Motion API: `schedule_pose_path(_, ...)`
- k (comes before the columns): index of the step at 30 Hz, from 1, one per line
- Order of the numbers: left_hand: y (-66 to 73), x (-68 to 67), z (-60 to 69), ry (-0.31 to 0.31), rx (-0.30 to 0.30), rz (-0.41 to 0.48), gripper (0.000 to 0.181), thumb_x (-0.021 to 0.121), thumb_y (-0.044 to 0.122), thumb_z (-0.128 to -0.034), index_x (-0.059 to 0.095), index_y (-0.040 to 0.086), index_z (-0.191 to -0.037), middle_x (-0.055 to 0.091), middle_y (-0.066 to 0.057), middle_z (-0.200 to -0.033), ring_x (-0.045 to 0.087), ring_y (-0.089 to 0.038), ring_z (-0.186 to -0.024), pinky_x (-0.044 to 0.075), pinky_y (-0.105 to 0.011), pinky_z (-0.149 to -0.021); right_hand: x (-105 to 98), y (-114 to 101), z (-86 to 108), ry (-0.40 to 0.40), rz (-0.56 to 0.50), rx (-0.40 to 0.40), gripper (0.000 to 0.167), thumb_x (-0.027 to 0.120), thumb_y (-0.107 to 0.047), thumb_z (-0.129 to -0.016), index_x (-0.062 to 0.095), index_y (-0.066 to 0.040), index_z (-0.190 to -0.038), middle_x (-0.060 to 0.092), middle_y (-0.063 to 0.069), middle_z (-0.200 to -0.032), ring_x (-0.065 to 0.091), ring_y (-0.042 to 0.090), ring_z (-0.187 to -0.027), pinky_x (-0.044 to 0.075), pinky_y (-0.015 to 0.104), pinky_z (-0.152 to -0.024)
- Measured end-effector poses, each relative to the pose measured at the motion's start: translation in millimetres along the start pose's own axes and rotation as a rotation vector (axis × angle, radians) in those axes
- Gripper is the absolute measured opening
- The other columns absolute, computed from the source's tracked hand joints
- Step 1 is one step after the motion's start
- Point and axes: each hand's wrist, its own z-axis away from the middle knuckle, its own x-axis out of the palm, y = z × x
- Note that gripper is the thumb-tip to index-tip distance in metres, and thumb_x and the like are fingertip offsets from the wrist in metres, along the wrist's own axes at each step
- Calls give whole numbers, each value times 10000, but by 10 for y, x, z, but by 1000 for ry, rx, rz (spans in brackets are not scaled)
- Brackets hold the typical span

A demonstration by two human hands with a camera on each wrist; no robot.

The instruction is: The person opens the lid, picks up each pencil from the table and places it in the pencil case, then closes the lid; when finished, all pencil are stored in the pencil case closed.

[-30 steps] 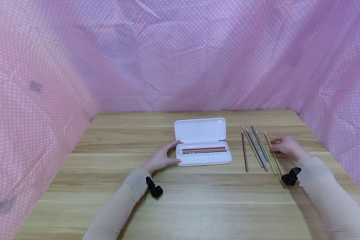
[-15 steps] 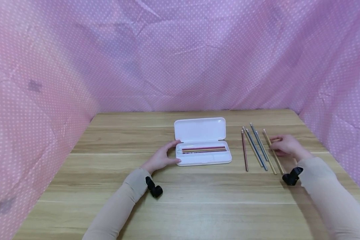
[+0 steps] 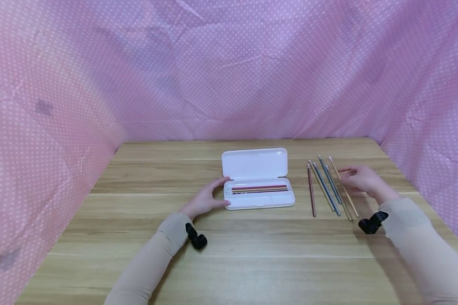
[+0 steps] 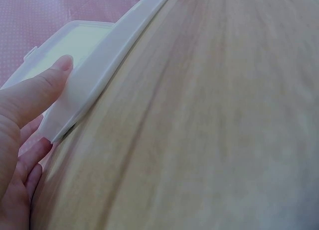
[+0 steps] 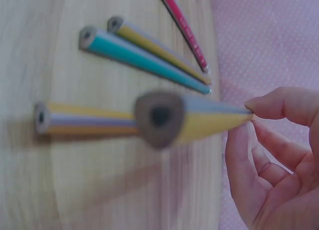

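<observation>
An open white pencil case (image 3: 259,204) holds several red and yellow pencils (image 3: 257,190) in its tray. My left hand (image 3: 204,202) rests at the case's left end, thumb and fingers spread along its edges; the left wrist view shows the thumb over the case (image 4: 94,75). At the right, my right hand (image 3: 360,180) pinches a yellow pencil (image 3: 350,202) between thumb and fingers. In the right wrist view this pencil (image 5: 204,120) points its unsharpened end at the camera, raised over another yellow pencil (image 5: 84,119).
Left of the held pencil, several pencils lie on the wooden table (image 3: 252,262): a red one (image 3: 311,192), blue ones (image 3: 326,190) and yellow ones. A pink dotted cloth (image 3: 213,76) hangs behind the table.
My right hand has moved slightly up and left, and the yellow pencil has shifted with it toward the other pencils. The left hand and case stay in place.
</observation>
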Motion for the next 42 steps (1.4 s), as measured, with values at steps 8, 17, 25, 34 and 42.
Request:
schedule_pose_path(8,-5,-13,-21,2,0,-10,770,786,219,-778,398,219,-1442,409,-19,-1476,322,-224,-1385,228,-438,-1156,61,-142,13,-15,-47,-27,557,558,-90,-914,331,161,-1356,529,301,-1156,582,45,-780,572,310,-745)
schedule_pose_path(17,-33,-23,-38,-1,12,5,773,791,210,-772,402,207,-1439,421,-26,-1468,348,-219,-1369,241,-428,-1152,166,-258,-22,-39,-112,-75,540,555,-62,-905,347,157,-1352,597,65,-1009,565,-2,-783,570,326,-754)
schedule_pose_path(25,-27,-40,-39,-5,7,3,764,791,213,-773,408,225,-1434,429,-31,-1460,354,-225,-1365,242,-442,-1150,286,-471,-7,-54,-146,-88,543,561,-46,-894,357,124,-1368,557,130,-1051,563,2,-809,564,324,-779)
schedule_pose_path(34,-14,-56,-36,-11,3,-8,768,789,221,-775,400,237,-1438,427,-30,-1463,354,-225,-1367,249,-443,-1147,502,-636,-84,-61,-126,-118,523,598,-34,-857,432,98,-1336,572,163,-1046,550,47,-781,561,311,-704)
schedule_pose_path(42,-22,-61,-33,-10,19,-32,771,785,223,-779,395,217,-1444,422,-41,-1467,356,-241,-1368,262,-452,-1139,652,-766,-152,-64,-122,-152,497,616,-36,-849,469,101,-1303,584,235,-1069,561,69,-756,562,340,-684)
